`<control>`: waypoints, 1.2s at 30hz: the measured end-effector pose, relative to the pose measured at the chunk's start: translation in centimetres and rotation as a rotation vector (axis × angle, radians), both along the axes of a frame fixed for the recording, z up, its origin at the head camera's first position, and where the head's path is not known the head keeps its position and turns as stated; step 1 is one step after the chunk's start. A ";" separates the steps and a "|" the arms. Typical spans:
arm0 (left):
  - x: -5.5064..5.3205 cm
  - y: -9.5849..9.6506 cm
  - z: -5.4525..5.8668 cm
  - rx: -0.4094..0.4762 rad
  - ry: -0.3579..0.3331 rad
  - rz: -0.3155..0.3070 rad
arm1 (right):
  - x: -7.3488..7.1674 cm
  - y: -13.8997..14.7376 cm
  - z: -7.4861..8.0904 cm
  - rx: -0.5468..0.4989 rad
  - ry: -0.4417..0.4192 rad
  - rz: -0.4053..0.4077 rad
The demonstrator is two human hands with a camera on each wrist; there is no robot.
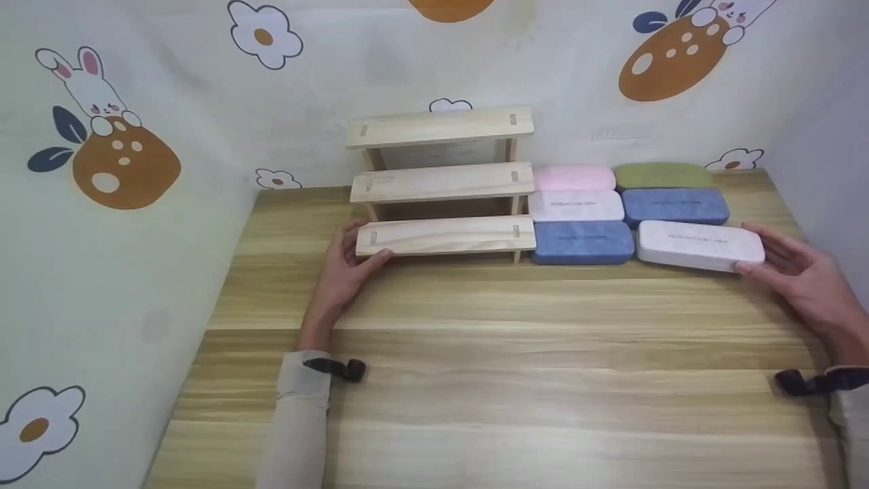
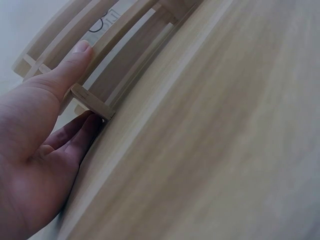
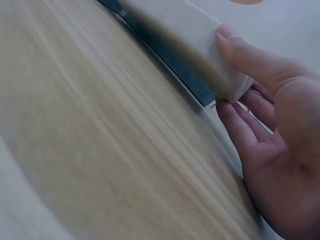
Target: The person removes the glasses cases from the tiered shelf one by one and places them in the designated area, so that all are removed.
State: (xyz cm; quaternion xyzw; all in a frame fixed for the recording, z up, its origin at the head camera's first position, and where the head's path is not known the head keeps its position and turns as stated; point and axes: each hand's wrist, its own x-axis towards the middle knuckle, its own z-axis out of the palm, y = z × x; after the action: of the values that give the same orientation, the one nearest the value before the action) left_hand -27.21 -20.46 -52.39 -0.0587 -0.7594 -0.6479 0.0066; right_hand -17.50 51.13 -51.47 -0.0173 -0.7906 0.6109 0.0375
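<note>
A three-tier wooden step rack stands at the back of the table. My left hand grips the left end of its lowest step, thumb at the front edge and fingers around the end. To the right, my right hand pinches the right end of a white glasses case between thumb and fingers. In the right wrist view the white case tilts, with a blue case behind and below it. Beside the rack lie a blue case, a white case and a pink case.
Behind the held case are another blue case and a green case. A patterned wall covering rises directly behind the rack. The wooden tabletop extends toward me in front of the rack and cases.
</note>
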 end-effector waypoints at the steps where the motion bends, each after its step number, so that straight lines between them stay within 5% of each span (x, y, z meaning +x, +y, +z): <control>1: 0.0 0.0 0.0 0.001 -0.002 0.000 | 0.0 0.0 0.1 0.048 -0.010 0.003; 5: 0.0 0.0 0.0 -0.005 -0.011 0.007 | -0.1 -0.1 0.3 0.202 -0.045 0.028; 24: 0.2 -0.1 0.2 -0.046 0.001 0.013 | -0.6 -2.2 0.3 0.316 -0.009 0.024; 36: 0.9 0.5 1.8 -0.033 -0.041 0.014 | -1.0 -3.3 -0.1 0.403 0.154 0.057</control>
State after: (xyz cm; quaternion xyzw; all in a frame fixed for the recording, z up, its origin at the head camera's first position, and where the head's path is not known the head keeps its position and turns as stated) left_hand -26.27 -19.95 -50.62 -0.0401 -0.7704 -0.6363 -0.0054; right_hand -18.52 47.82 -51.59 0.0597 -0.8917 0.4410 0.0830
